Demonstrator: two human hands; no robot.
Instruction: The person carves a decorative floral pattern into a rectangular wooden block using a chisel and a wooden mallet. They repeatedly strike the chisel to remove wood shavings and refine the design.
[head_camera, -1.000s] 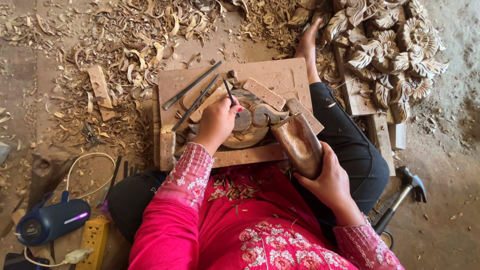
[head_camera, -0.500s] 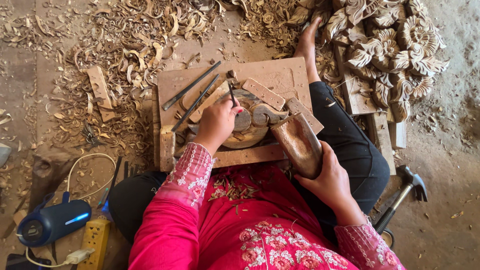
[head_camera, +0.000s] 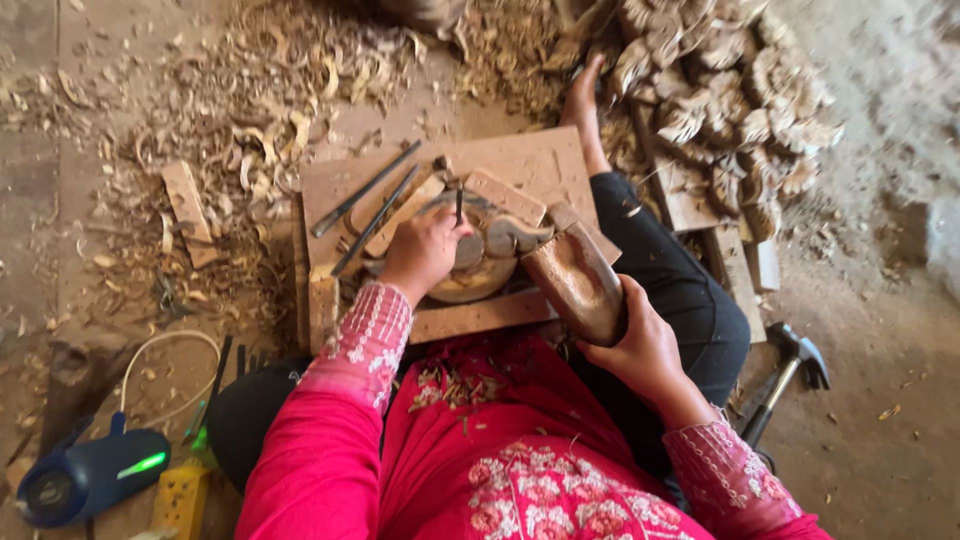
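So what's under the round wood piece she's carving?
The carving lies on a flat wooden board, with wood strips around it. The left hand covers its left side, so what lies there is hidden.

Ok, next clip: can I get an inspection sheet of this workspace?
Surface: wooden board on a dirt floor, shavings all round.
Job's things: chisel upright on a curved carving; wooden mallet.
Clutter: two spare chisels on the board; hammer on the floor at right; stack of carved pieces.
Hands: left hand grips the chisel; right hand grips the mallet.
Cables: white cord by a blue device.
Surroundings: yellow socket block.
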